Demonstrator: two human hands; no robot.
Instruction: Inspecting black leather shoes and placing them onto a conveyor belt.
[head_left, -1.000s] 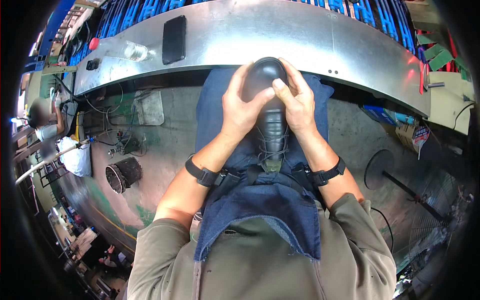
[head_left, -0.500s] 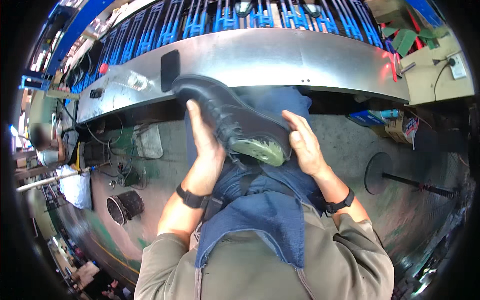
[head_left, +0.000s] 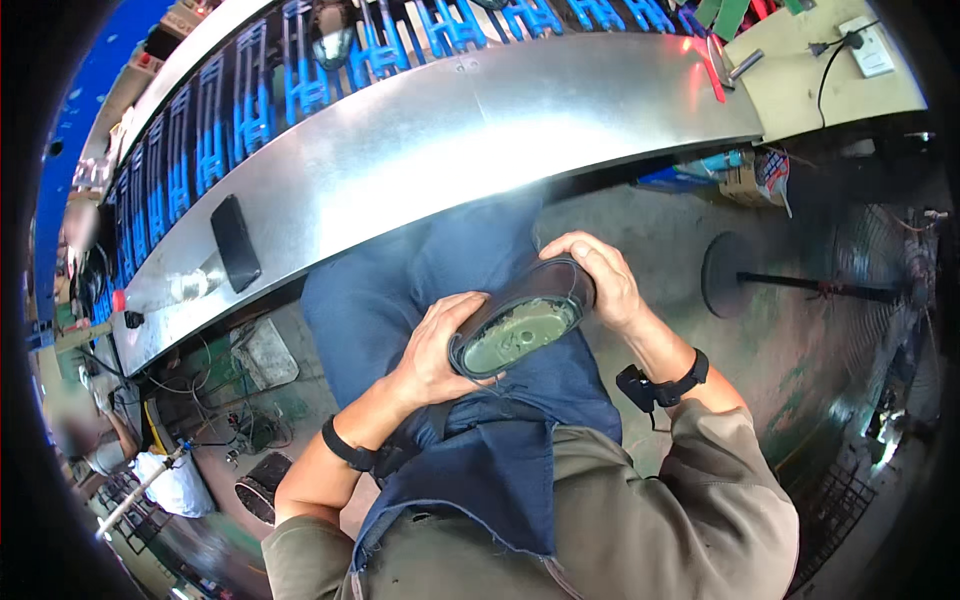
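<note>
A dark lace-up shoe [head_left: 518, 291] hangs over my lap, between my two hands. Its opening faces me, filled by the scuffed green top of a shoe last [head_left: 510, 340] with a small hole in it. My left hand [head_left: 438, 345] is closed on the near left side of the shoe, thumb hidden in part. On the far right side, my right hand [head_left: 603, 280] curls its fingers over the shoe's edge. The toe and most laces are hidden from view.
A metal bench edge [head_left: 400, 170] runs across in front, with a dark phone [head_left: 235, 245] and a clear bottle [head_left: 195, 283] on it. Beyond it stand blue racks [head_left: 300, 85]. A round-based stand [head_left: 722, 275] is at right; a black bucket [head_left: 262, 487] stands at left.
The shoe has turned so its opening and the last face me more, its toe going out of sight. Both hands have closed round it; the right one was open before. My view has swung right.
</note>
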